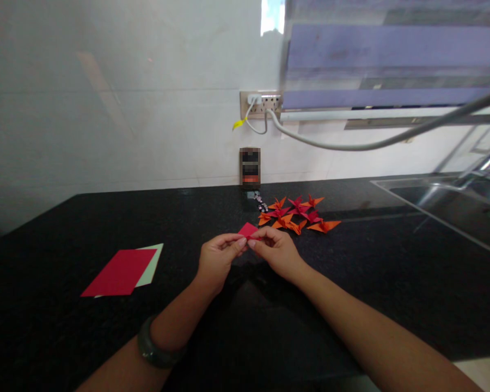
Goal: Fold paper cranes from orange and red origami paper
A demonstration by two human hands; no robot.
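Observation:
Both my hands meet over the middle of the black countertop [392, 283], pinching one small folded piece of red paper [247, 229]. My left hand [218, 258] grips its left edge with thumb and fingertips. My right hand [274, 251] holds its right side, fingers curled. Just beyond the hands lies a cluster of several finished orange and red origami cranes [297, 214]. A dark bangle [157, 348] sits on my left wrist.
Flat sheets of red paper [120, 271] on a pale sheet lie at the left. A wall socket [261, 104] with white cables is on the back wall, a small dark object [250, 167] stands below it, and a sink [445, 204] is at the right.

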